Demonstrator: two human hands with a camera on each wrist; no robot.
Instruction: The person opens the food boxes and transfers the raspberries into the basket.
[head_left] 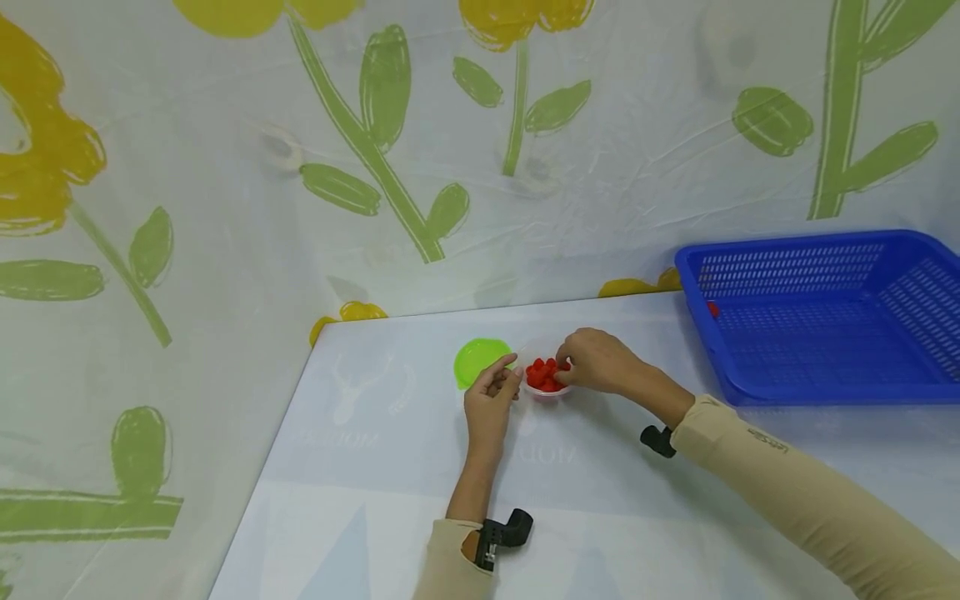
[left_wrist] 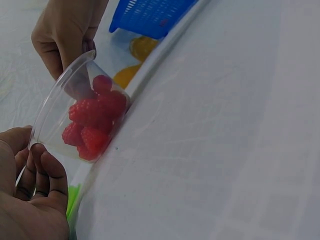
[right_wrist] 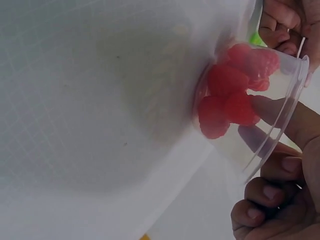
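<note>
Beneath my right sleeve (head_left: 772, 479), whose small mark (head_left: 768, 442) I can't make out, spreads the white desk (head_left: 300, 517), its faint print (head_left: 356, 437) perhaps starting "MOU", the rest too pale to read. My left hand (head_left: 491, 408) pinches the rim of a clear cup (left_wrist: 50, 130) that stands upright on the desk, no label showing. My right hand (head_left: 600, 358) dips thumb and finger inside, among red raspberries (left_wrist: 92, 120); a fingertip touches one, but I cannot tell whether it is pinched. As I judge it, snagging the thin rim on the way out could tip the cup and scatter the berries, especially if my left hold slackens; squeezing hard could dent one. Just past my left fingers lies a green disc (head_left: 477, 358), easily nudged. Farther right sits a blue basket (head_left: 840, 396), with flowered cloth (head_left: 592, 183) behind.
</note>
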